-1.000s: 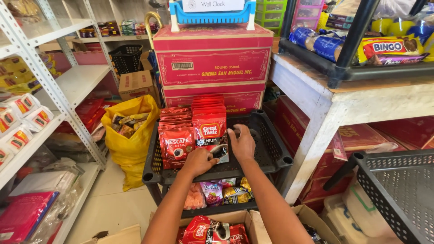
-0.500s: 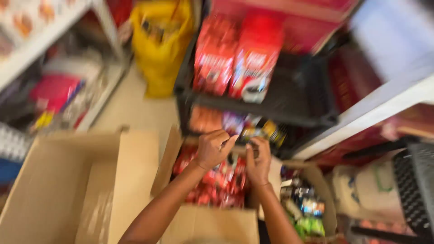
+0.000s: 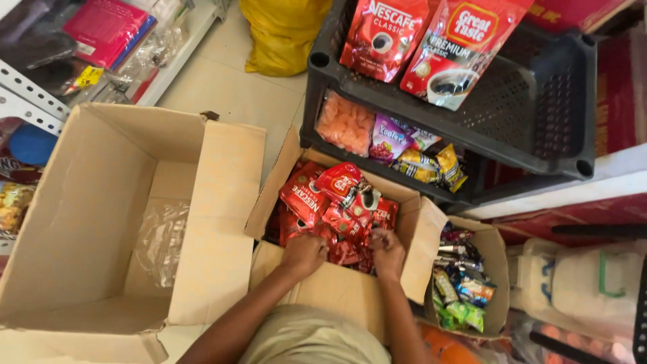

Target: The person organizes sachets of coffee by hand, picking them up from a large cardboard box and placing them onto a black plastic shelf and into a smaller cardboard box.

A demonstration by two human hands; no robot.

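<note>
An open cardboard box (image 3: 414, 243) on the floor holds several red coffee pouches (image 3: 333, 205). My left hand (image 3: 303, 255) reaches into its near side, fingers curled down among the pouches. My right hand (image 3: 387, 253) is beside it, also curled on the pouches at the near edge; whether either hand grips one is hidden. Above, a black plastic rack (image 3: 539, 101) carries two upright red coffee pouches (image 3: 431, 40) on its upper tray.
A large open cardboard box (image 3: 101, 202) with a clear plastic sheet inside sits at the left. A small box of mixed sachets (image 3: 465, 286) stands at the right. Snack packets (image 3: 391, 141) lie on the rack's lower tray. A yellow bag (image 3: 280, 34) and a white shelf (image 3: 40, 94) are behind.
My view has tilted down from the rack to the floor boxes. Both hands left the pouches on the rack tray and came down into the box of red pouches.
</note>
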